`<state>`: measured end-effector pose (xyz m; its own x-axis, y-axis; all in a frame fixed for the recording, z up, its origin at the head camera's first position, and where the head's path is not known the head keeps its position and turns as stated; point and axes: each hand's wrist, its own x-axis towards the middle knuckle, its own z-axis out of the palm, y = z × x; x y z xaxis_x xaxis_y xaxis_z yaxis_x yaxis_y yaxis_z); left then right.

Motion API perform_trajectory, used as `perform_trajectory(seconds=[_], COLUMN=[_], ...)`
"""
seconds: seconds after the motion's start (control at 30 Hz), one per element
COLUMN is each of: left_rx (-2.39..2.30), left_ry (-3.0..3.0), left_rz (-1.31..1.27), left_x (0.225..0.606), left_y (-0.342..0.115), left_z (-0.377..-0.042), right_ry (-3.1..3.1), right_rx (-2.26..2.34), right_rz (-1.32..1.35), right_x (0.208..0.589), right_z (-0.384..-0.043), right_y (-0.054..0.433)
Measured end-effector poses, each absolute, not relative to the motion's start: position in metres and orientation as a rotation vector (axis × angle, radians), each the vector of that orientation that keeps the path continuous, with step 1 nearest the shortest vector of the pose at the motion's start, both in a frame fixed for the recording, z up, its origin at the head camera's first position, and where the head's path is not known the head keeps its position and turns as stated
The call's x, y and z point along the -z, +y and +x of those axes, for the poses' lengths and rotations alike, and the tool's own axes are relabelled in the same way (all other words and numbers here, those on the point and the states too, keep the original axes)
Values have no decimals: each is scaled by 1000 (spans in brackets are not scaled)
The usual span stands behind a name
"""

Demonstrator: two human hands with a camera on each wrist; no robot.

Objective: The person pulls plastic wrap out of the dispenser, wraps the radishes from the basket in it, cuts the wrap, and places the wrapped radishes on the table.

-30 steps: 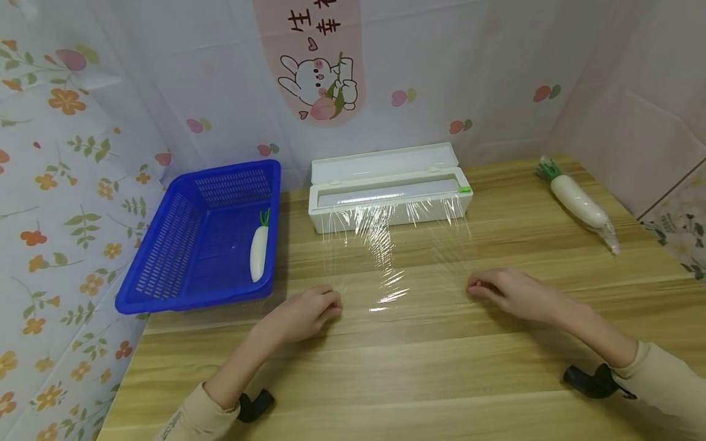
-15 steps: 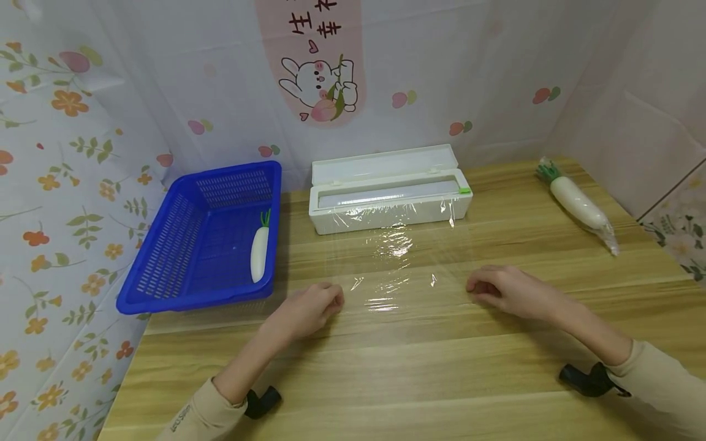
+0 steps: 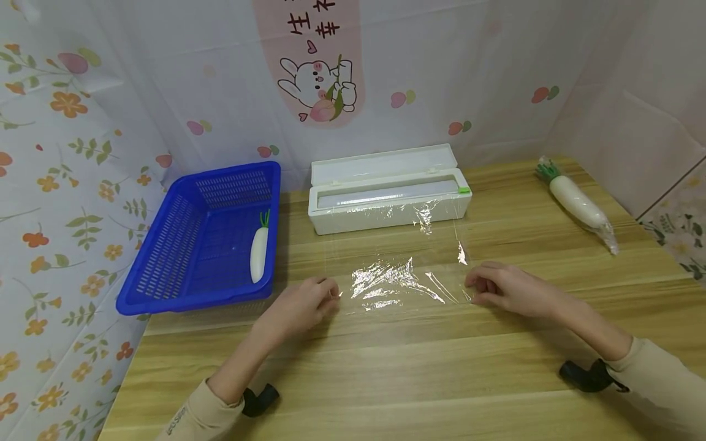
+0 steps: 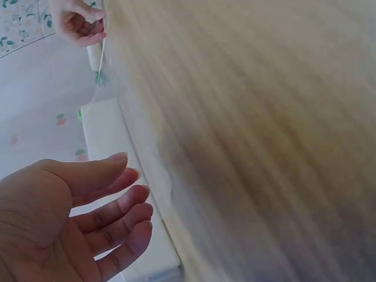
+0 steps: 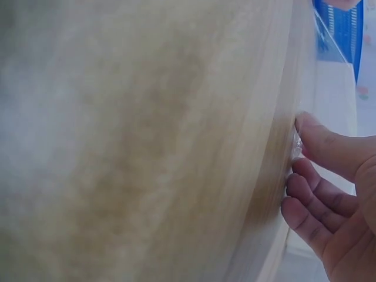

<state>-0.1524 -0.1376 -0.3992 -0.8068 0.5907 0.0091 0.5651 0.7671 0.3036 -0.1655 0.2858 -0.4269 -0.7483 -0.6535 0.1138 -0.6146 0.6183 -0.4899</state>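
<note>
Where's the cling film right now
In the head view, the cling film spans the middle of the table, between the left hand and the right hand, in front of the white box.

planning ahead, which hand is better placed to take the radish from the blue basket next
Probably the left hand: it is nearer the blue basket and radish; the right hand is across the clear film. Both seem to hold film.

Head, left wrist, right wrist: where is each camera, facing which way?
Head: on the person's head, facing forward and down at left grip, right grip, clear film.
Left wrist: worn there, facing the left grip, with the right grip beyond.
Right wrist: worn there, facing the right grip, with the blue basket beyond.
Both wrist views share the white box.
</note>
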Motion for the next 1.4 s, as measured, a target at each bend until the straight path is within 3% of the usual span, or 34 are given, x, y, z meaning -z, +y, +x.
perform_trajectory(seconds=[0.73, 1.4], left_rx=[-991, -1278], left_ry=[3047, 3100], left_rz=[961, 273], left_x=[358, 348], left_y=[-152, -204], left_z=[-169, -202], right_ry=[2668, 2628], right_rx=[844, 884], right_rz=[-1021, -1011], right_x=[428, 428], right_z=[-175, -176], right_y=[287, 287])
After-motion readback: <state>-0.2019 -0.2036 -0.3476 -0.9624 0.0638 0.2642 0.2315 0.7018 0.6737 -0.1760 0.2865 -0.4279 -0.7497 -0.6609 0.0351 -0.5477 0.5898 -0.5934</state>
